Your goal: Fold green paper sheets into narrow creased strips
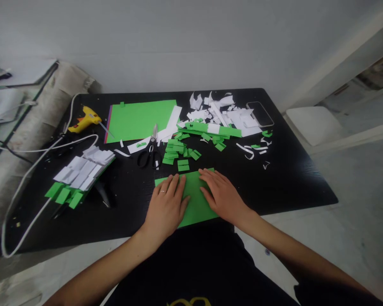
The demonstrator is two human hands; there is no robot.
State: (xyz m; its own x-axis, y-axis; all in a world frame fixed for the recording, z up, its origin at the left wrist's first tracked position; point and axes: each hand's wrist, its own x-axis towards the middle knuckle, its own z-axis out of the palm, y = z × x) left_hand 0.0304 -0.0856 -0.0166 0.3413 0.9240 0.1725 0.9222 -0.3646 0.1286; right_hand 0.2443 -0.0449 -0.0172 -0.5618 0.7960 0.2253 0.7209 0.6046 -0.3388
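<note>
Fingers (pixel 172 185) of my left hand (pixel 165 209) lie extended and slightly fanned on the green sheet (pixel 194 200), thumb (pixel 184 207) held apart, a ring (pixel 162 191) on one finger; those of my right hand (pixel 226 197) stretch close together across its other side, thumb likewise apart, neither hand clamped on anything. Sheet rests at the near edge of the black table (pixel 274 182), directly in front of me, bare green showing between the two hands. Just beyond my fingertips: small folded green pieces (pixel 175 148), with black-handled scissors (pixel 151 148) left of them.
</note>
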